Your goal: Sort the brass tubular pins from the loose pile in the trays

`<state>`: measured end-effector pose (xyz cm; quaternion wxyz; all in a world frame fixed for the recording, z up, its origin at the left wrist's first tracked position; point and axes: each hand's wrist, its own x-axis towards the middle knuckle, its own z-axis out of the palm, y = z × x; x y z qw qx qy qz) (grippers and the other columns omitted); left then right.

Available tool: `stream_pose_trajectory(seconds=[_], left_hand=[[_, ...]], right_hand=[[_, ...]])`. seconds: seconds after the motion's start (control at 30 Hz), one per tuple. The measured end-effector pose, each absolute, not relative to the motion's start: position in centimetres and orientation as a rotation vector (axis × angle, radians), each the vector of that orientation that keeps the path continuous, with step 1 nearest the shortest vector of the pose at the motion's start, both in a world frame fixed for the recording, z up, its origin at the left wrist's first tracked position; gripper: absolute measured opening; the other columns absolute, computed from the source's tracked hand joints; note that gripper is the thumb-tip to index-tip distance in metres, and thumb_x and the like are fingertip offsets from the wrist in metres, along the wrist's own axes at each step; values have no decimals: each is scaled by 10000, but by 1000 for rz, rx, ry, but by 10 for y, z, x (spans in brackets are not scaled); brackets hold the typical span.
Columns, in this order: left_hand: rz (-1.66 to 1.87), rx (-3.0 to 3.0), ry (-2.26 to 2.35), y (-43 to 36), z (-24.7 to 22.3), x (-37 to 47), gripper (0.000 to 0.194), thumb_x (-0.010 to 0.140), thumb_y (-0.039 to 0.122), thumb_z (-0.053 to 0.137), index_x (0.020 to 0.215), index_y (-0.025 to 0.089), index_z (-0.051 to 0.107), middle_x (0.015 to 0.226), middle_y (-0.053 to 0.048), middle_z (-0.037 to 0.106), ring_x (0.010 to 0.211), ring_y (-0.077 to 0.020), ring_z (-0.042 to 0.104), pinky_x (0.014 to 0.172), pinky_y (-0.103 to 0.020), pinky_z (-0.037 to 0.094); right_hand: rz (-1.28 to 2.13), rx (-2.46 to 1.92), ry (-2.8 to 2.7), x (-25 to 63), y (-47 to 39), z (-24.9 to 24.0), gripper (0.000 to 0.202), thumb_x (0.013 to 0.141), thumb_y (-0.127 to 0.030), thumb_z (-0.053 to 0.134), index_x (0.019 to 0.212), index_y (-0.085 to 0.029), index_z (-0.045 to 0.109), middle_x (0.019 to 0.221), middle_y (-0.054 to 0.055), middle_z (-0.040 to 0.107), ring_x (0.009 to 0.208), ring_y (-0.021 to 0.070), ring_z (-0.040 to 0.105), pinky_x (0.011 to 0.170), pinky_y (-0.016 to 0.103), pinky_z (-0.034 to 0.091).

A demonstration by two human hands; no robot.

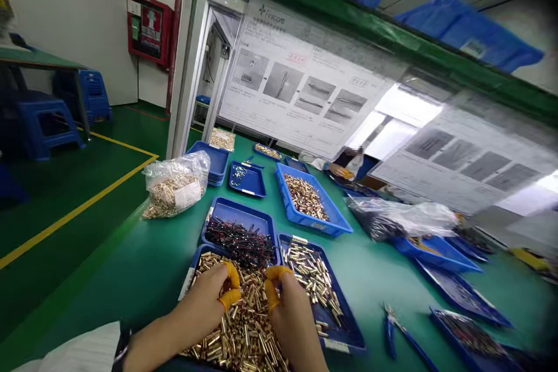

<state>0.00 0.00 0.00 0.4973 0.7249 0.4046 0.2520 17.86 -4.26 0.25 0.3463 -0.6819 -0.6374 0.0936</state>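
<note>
Both hands, with orange finger cots on thumb and fingertips, hover over a blue tray (190, 276) heaped with small brass-coloured metal tubes (244, 337). My left hand (218, 290) is closed in a pinch on the left of the heap. Opposite it, my right hand (285, 296) is also pinched, close to the tray's right side. Whatever is between the fingers of either hand is too small to make out. Just beyond lie black and red wired parts (239, 241) in a second blue tray (235, 207). A third tray (353, 325) with shiny metal tubes (311, 273) sits on the right.
Blue-handled pliers (399, 325) lie at the right. Further back are a clear bag of brass parts (176, 189), stacked blue trays (211, 154) and a blue bin (322, 222). A co-worker's hand (342, 171) shows across the bench. Instruction sheets (300, 75) hang above.
</note>
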Motion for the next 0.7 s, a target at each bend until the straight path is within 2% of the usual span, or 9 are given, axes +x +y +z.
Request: stream_pose_trajectory(seconds=[0.1,0.2,0.3,0.4,0.5,0.7], left_hand=[[633,1681,923,-3,5,-1,139,786,134,423,853,202,524,843,-15,550,792,-173,525,684,-245,422],[690,1706,889,-3,8,-1,148,790,153,442,847,193,572,873,-25,581,851,-187,534,739,-260,420],[724,1752,912,0,9,-1,128,784,177,468,774,181,596,834,-27,600,829,-195,544,739,-275,421],[731,1719,932,1,9,0,128,772,180,484,797,175,609,843,-33,624,818,-197,560,728,-278,429],[772,1657,930,2,11,-1,158,761,176,488,842,177,624,863,-32,644,829,-198,570,731,-276,434],[778,1641,919,0,11,-2,188,752,162,472,777,199,655,790,-9,665,781,-191,583,711,-268,431]], right_hand=[[377,-1641,-1608,167,-60,-6,163,811,-164,462,945,-162,556,900,134,695,791,243,680,670,311,560],[513,-1549,-1538,155,-67,-14,209,787,-158,527,982,-177,602,926,107,714,815,234,683,701,294,559],[664,-1485,-1409,149,-66,-16,207,762,-165,581,957,-173,651,904,99,721,814,241,681,708,303,559],[778,-1452,-1293,149,-64,-14,192,751,-183,610,932,-169,671,917,102,717,830,250,674,719,318,552],[795,-1475,-1273,150,-66,-12,195,736,-200,633,921,-164,683,890,104,721,807,256,671,717,333,545],[782,-1466,-1241,147,-68,-15,132,751,-231,611,852,-163,661,816,95,706,756,242,665,670,308,536]])
